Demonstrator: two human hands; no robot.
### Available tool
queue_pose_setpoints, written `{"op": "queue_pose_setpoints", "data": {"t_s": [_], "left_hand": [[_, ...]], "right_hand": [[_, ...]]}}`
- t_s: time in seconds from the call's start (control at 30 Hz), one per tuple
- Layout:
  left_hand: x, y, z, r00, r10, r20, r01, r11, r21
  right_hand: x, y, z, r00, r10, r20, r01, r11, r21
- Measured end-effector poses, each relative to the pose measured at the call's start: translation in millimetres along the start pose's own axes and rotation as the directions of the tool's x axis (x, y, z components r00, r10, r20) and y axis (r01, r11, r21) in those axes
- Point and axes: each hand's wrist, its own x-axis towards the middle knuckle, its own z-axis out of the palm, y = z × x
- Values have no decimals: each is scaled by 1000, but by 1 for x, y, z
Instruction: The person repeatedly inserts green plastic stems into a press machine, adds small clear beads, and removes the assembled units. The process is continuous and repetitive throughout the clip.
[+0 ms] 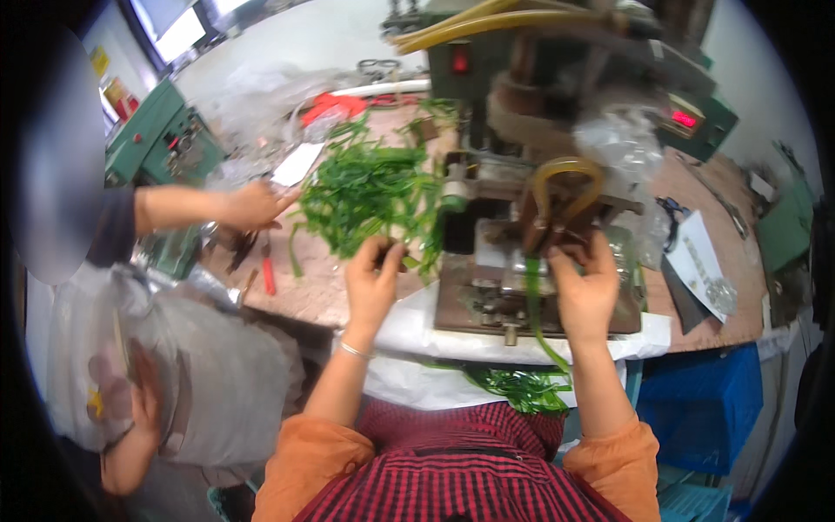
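A heap of glossy green strips (361, 187) lies on the table left of a heavy press-like machine (474, 326). At the heap's near edge is my left hand (372, 283), its thumb and fingers curled together; whatever is between them is too small to make out. My right hand (587, 291) is at the machine's working head, fingers closed at the upper end of one long green strip (533, 304). That strip hangs down past the machine's front edge. More green strips (522, 389) lie in a bunch on white sheeting just in front of me.
At the left, a co-worker's hand (252, 206) reaches toward the heap. Red-handled pliers (268, 271) lie near it. A second green machine (161, 135) stands far left. Right of the press are a white sheet with small pieces (698, 261) and a blue bin (704, 409).
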Motion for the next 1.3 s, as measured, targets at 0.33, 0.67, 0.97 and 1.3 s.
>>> {"op": "queue_pose_setpoints", "data": {"t_s": [0.33, 0.67, 0.97, 1.3], "left_hand": [[-8, 125, 24, 903, 429, -31, -393, 794, -463], [13, 136, 40, 632, 763, 134, -750, 646, -142], [-22, 94, 73, 338, 869, 361, -939, 334, 76], [-21, 92, 81, 281, 894, 348, -956, 294, 18]], "right_hand": [[-7, 2, 1, 992, 129, -10, -127, 985, 117], [-30, -37, 9, 991, 103, 88, -123, 958, 261], [-10, 18, -61, 1000, 25, -9, -26, 996, -85], [-17, 49, -108, 986, 98, -137, -108, 992, -71]]}}
